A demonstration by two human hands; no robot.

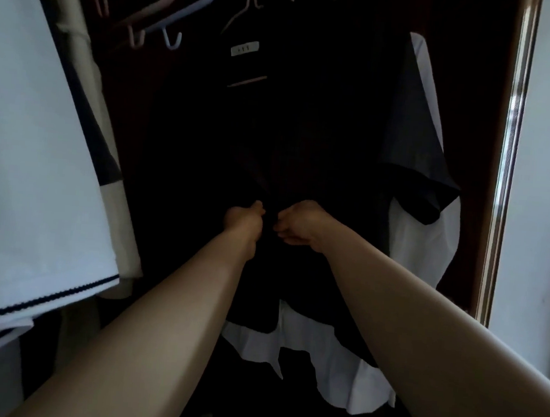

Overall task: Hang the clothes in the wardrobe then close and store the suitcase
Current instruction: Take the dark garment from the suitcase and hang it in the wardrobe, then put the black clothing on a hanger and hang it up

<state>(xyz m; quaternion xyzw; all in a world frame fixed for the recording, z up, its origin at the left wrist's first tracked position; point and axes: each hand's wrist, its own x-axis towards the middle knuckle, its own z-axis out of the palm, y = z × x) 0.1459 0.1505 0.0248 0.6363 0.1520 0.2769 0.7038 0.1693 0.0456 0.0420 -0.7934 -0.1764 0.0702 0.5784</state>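
Both hands, left hand point(244, 220) and right hand point(298, 223), pinch the black shirt point(272, 135) hanging mid-wardrobe. Soft, light, limp fabric; likely best held at collar or hanger point(250, 5).

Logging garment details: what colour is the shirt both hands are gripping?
Black shirt, on a pink hanger; clearest in the head view.

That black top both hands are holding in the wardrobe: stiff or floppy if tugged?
Probably floppy: the black top puckers into folds where the left hand and right hand pinch it. Likely light too, since it drapes from a thin pink hanger.
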